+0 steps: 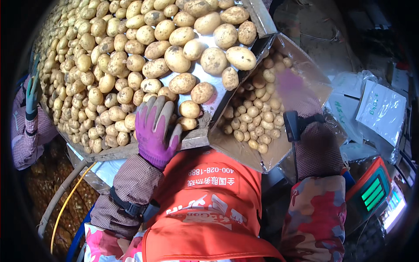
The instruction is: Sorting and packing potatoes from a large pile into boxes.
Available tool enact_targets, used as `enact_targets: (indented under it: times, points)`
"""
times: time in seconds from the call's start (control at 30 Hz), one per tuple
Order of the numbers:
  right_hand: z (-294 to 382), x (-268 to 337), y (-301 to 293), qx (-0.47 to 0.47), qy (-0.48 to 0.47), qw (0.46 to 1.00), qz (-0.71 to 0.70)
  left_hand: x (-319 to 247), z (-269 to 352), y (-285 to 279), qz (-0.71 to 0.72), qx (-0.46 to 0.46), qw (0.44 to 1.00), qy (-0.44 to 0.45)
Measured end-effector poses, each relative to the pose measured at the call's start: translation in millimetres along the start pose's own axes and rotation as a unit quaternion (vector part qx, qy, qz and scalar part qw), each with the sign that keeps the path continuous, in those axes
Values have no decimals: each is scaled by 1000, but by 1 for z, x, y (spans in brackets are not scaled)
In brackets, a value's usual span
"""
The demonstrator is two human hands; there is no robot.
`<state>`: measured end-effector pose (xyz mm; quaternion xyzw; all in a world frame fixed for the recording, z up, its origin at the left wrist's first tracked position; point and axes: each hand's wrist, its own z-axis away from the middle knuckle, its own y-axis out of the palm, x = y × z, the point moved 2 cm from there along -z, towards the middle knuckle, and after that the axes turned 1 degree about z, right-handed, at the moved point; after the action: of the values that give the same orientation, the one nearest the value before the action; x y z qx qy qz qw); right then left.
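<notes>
Many potatoes [116, 63] cover a large sorting table, whose worn front edge [195, 141] faces me. My left hand [157, 131], in a purple and grey work glove, rests palm down against potatoes near that edge, its fingers slightly spread. It encloses none that I can see. To the right, below the table's side, stands a cardboard box [252, 155] lined with clear plastic and partly filled with smaller potatoes [253, 111]. Over the box's right part is my right hand [290, 82], gloved in purple and blurred; whether it holds anything cannot be made out.
A co-worker's gloved hand [33, 93] is at the table's left edge. Plastic-wrapped packs with writing [381, 109] lie at right, above a scale with a lit green display [373, 193]. A yellow hose [67, 203] and a grey pipe [57, 196] run at lower left.
</notes>
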<state>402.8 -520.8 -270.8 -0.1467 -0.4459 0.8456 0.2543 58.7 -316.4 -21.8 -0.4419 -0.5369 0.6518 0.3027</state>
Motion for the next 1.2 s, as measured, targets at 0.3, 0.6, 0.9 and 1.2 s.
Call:
enact_targets:
  times: [0.3, 0.6, 0.9, 1.2]
  points:
    - [-19, -46, 41, 55, -90, 936, -336, 0, -2, 2, 6, -1, 1000, 3]
    - [24, 15, -4, 8, -72, 997, 10, 0, 1, 0, -9, 8, 1000, -2]
    - [16, 1, 59, 54, 93, 906, -410, -1, -3, 0, -5, 15, 1000, 1]
    - [92, 33, -9, -254, 28, 935, -245, 0, 0, -1, 4, 2, 1000, 4]
